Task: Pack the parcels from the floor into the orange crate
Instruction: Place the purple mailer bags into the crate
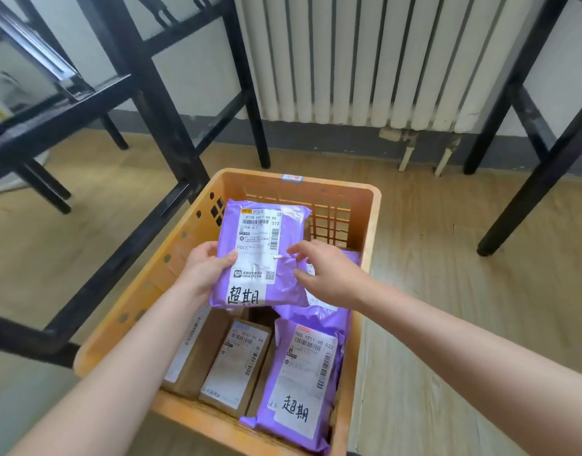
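Head view: wooden floor (447,291) in front of a radiator (365,60); we see no loose parcels on it from here. The orange crate (164,264) sits on the floor, holding brown boxes (237,363) stood on edge with a packed purple parcel (302,383) beside them, tight to save room. We have the held purple parcel (260,255) flat over the far half, label up, where we judge space remains. The left hand (204,268) grips its left edge, thumb on top. The right hand (329,274) is spread loose at the right edge; we can't confirm contact, but it's likely steadying.
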The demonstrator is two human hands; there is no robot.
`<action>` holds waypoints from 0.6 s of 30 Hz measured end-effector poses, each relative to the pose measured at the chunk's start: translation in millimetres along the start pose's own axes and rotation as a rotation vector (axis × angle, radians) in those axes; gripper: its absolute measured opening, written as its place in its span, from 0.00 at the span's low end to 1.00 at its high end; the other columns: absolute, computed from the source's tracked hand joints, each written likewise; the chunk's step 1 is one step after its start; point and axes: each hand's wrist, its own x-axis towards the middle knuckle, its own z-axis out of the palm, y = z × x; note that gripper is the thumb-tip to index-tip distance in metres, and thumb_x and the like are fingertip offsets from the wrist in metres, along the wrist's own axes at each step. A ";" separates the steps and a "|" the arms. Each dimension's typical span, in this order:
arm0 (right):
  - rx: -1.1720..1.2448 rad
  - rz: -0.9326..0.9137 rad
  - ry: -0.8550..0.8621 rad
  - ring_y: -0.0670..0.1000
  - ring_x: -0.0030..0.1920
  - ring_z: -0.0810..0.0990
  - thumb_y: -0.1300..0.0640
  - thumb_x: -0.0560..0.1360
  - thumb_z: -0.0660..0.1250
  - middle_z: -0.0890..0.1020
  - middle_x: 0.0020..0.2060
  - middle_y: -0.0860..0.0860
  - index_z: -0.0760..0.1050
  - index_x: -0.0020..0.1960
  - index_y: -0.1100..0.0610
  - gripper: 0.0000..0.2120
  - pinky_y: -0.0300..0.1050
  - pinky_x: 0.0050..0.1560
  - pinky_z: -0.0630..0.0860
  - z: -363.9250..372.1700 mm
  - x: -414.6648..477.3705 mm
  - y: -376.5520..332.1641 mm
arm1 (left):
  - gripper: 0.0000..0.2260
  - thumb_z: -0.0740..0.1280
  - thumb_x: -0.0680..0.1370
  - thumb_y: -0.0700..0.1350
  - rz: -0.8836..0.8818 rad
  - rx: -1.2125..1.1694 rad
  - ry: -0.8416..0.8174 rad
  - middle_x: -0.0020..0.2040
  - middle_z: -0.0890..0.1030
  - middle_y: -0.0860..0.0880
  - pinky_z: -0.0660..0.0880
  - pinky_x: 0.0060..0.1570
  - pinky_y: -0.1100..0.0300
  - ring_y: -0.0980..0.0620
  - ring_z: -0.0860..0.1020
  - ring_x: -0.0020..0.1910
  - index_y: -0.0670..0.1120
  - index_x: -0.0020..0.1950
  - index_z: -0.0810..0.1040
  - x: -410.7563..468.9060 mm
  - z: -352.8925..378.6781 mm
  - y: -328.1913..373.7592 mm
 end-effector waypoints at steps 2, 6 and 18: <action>-0.003 0.009 -0.041 0.53 0.64 0.72 0.54 0.78 0.61 0.74 0.63 0.53 0.64 0.72 0.54 0.23 0.46 0.63 0.70 13.0 -0.2 -2.6 | 0.12 0.66 0.78 0.36 -0.014 0.030 0.029 0.48 0.81 0.42 0.80 0.32 0.52 0.45 0.82 0.39 0.43 0.58 0.68 3.0 -6.4 -12.3; -0.089 0.034 -0.151 0.55 0.70 0.64 0.53 0.79 0.59 0.68 0.69 0.53 0.55 0.76 0.51 0.28 0.50 0.67 0.66 36.6 -9.4 -1.3 | 0.11 0.66 0.78 0.37 0.043 0.175 0.131 0.53 0.80 0.42 0.80 0.44 0.45 0.42 0.81 0.45 0.47 0.56 0.67 14.4 -11.2 -40.3; 0.027 0.108 -0.052 0.52 0.68 0.66 0.54 0.78 0.58 0.72 0.64 0.51 0.59 0.74 0.48 0.25 0.53 0.64 0.70 46.3 -13.0 13.6 | 0.09 0.56 0.82 0.40 0.212 0.440 0.399 0.56 0.77 0.45 0.69 0.36 0.59 0.48 0.76 0.46 0.46 0.61 0.68 57.7 13.2 -37.0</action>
